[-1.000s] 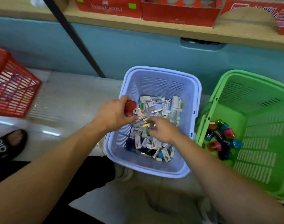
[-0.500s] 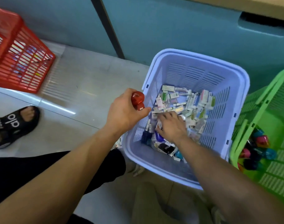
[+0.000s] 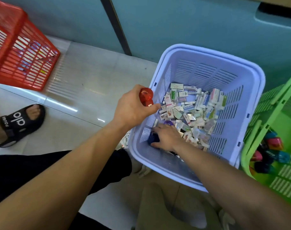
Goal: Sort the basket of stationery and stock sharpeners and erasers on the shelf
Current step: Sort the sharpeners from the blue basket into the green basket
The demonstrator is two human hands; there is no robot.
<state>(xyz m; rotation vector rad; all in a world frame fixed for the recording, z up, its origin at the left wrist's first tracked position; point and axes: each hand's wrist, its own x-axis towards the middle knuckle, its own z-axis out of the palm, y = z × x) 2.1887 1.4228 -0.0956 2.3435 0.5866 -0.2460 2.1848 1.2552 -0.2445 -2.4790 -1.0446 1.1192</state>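
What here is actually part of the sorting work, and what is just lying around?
Part of the job:
lilac basket of erasers; red sharpener held in the left hand; blue sharpener gripped by the right hand; green basket holding sharpeners.

Just lying about:
red basket off to the side; black sandal; dark post.

The floor (image 3: pixel 85 90) is pale, glossy tile with grout lines that runs up to a teal wall. A red basket (image 3: pixel 20 52) stands on it at the far left, with a foot in a black sandal (image 3: pixel 20 123) nearer. A lilac basket (image 3: pixel 206 75) sits to the right, a green basket (image 3: pixel 285 185) just beside it.
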